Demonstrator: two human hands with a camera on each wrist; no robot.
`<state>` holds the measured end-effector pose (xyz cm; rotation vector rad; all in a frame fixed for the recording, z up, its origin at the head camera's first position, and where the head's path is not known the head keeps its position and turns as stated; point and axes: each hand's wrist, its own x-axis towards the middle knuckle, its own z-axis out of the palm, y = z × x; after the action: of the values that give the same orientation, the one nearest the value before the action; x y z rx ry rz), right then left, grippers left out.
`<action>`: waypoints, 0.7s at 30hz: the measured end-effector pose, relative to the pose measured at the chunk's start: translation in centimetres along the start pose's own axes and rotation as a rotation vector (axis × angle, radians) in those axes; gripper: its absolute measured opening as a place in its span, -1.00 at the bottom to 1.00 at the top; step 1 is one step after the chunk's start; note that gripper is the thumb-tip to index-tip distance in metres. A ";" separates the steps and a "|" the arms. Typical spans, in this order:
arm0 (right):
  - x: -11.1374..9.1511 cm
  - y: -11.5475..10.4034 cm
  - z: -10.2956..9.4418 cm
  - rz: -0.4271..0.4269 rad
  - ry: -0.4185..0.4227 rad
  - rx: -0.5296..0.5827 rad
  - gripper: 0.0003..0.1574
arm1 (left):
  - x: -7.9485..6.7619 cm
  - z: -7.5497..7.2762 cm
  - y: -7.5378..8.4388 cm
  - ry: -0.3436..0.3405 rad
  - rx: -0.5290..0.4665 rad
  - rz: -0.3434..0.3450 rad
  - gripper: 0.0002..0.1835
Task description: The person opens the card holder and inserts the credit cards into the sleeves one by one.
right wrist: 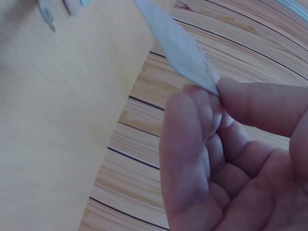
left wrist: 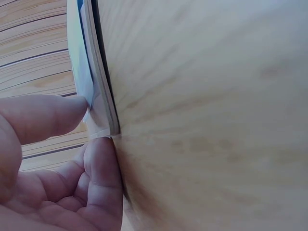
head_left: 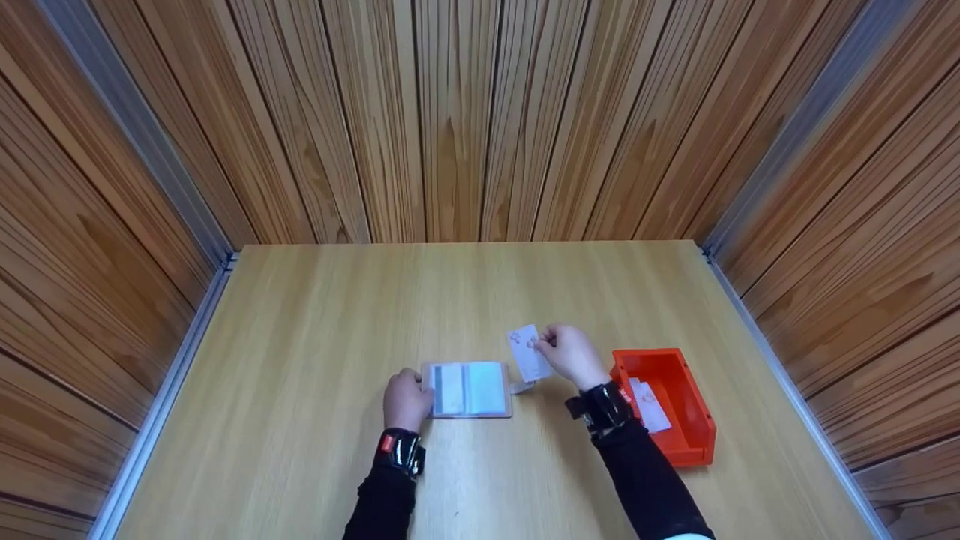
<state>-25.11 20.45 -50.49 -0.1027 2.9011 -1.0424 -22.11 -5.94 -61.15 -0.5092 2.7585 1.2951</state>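
An open card holder (head_left: 472, 388) with clear sleeves lies flat on the table, its small closure tab (head_left: 522, 387) sticking out at the right. At its left edge my left hand (head_left: 406, 401) pinches the holder; in the left wrist view the thumb (left wrist: 53, 115) lies on the sleeves and curled fingers meet the edge. Up and to the right of the holder, my right hand (head_left: 574, 354) holds a pale printed card (head_left: 528, 352) between thumb and fingertips, raised off the table. The right wrist view shows that card (right wrist: 180, 48) tilted, gripped at one corner.
An orange-red bin (head_left: 697, 420) stands on the table to the right, beside my right forearm. Some white cards (head_left: 649, 405) lie in it. Wood-panelled walls (head_left: 457, 120) enclose the table at the back and both sides.
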 end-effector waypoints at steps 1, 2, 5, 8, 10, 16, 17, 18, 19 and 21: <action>0.0 -0.1 0.2 -0.001 -0.002 0.000 -0.86 | 0.0 0.0 0.0 -0.004 -0.004 -0.006 -0.69; 0.1 -0.2 0.5 0.004 -0.006 0.002 -0.86 | 0.0 0.0 0.1 -0.006 -0.006 -0.007 -0.69; 0.2 -0.3 1.2 -0.002 -0.012 -0.002 -0.86 | 0.1 0.1 0.1 -0.014 -0.012 -0.025 -0.69; 0.2 -0.4 2.0 -0.020 -0.010 -0.005 -0.85 | 0.1 0.2 0.0 -0.019 -0.010 -0.027 -0.70; 0.2 -0.5 2.4 -0.026 -0.009 -0.003 -0.84 | 0.1 0.2 0.0 -0.015 -0.003 -0.023 -0.70; 0.3 -1.0 3.5 -0.006 -0.030 0.023 -0.85 | 0.0 0.2 0.0 0.008 0.000 0.006 -0.71; 0.2 -1.0 3.6 -0.007 -0.033 0.024 -0.84 | 0.0 0.2 -0.1 0.018 0.005 0.016 -0.71; 0.2 -1.1 3.7 -0.009 -0.033 0.024 -0.84 | 0.0 0.2 -0.1 0.025 0.007 0.023 -0.72; 0.2 -1.2 3.9 -0.013 -0.034 0.026 -0.84 | 0.0 0.2 -0.1 0.031 0.009 0.029 -0.72; 0.2 -1.3 4.1 -0.015 -0.037 0.033 -0.84 | -0.1 0.1 -0.1 0.041 0.014 0.034 -0.73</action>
<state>-24.91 16.78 -52.84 -0.1403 2.8535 -1.0779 -22.03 -5.88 -61.30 -0.4964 2.8195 1.2859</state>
